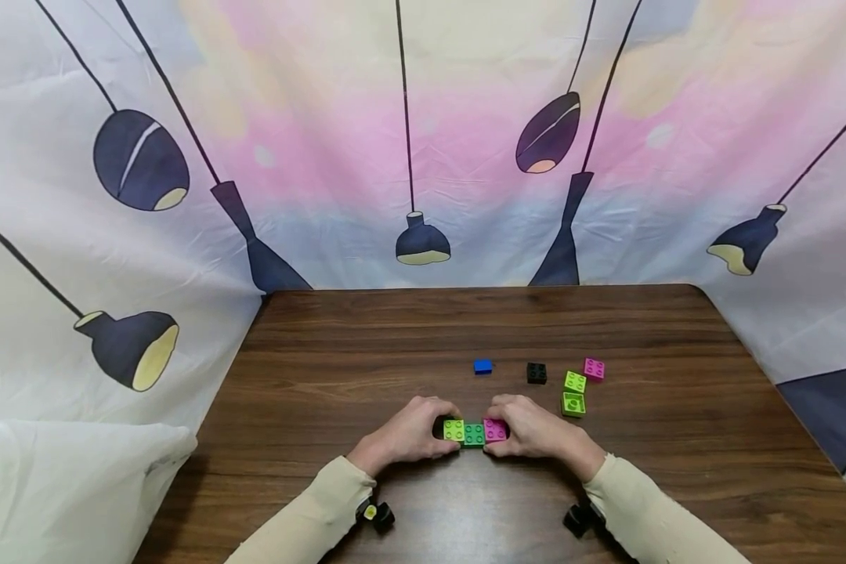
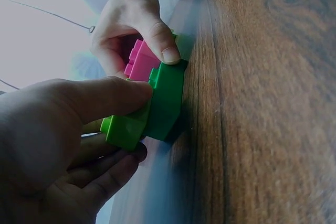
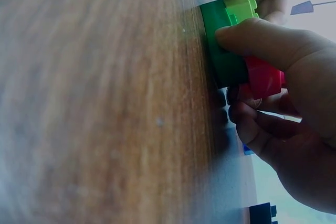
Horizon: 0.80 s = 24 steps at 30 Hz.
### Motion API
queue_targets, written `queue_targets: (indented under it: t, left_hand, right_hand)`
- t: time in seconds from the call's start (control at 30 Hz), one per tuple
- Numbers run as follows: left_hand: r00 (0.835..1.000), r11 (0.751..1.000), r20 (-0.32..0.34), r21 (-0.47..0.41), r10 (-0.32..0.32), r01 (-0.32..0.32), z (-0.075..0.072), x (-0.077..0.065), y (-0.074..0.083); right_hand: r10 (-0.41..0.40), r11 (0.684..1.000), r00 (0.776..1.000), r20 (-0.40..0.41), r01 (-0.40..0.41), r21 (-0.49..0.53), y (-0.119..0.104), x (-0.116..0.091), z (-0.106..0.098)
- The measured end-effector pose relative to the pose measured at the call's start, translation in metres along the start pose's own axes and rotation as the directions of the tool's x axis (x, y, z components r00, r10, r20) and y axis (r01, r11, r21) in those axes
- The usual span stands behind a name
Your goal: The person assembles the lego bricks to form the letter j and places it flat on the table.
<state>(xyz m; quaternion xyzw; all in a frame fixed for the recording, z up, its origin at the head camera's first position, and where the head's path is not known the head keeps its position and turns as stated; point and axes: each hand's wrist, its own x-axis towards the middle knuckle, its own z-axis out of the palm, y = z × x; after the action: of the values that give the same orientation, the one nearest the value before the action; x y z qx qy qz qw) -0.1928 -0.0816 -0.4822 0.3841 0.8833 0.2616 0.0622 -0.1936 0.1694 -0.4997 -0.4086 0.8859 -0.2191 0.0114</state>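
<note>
1. At the lower centre of the frame, a long green block [image 1: 474, 435] lies sideways between two hands, low over the wooden desk [image 1: 395, 337]; whether it rests on the surface cannot be told.

2. A lime block [image 1: 454, 430] sits atop its left end and a bright pink block [image 1: 495, 430] atop its right, leaving green studs bare between them.

3. The left hand [image 1: 417, 429] pinches the lime end, thumb on the near side, fingers behind.

4. The right hand [image 1: 532, 427] mirrors it, clamped on the pink end; its wrist view shows the thumb reaching down across the green side.

5. Right of centre, farther up the desk, wait loose pieces: a blue block [image 1: 482, 367], a black block [image 1: 536, 374], a spare pink block [image 1: 594, 369], a spare lime block [image 1: 574, 381] and, just below that, an upturned lime block [image 1: 573, 404].

6. The step in hand appears to be seating or squaring the end blocks on the green base. The next move would call for even pressure from both hands, with the edges kept aligned.
</note>
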Motion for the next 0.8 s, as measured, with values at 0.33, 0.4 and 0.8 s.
queue_targets:
  t: [0.33,0.4,0.8]
  left_hand:
    - [0.999,0.998,-0.025,-0.061,-0.026,0.024,0.003,0.001,0.003]
    - [0.999,0.997,-0.015,-0.065,-0.030,0.028,0.003,0.002,0.003]
    - [0.990,0.992,0.077,-0.037,-0.116,0.119,0.001,0.013,0.008]
  right_hand:
    - [-0.010,1.000,1.000,-0.006,0.010,0.003,0.001,0.001,-0.001]
    - [-0.009,1.000,1.000,-0.006,0.009,0.000,0.001,0.001,-0.001]
    - [0.003,1.000,1.000,-0.004,-0.003,0.003,0.001,0.000,-0.001]
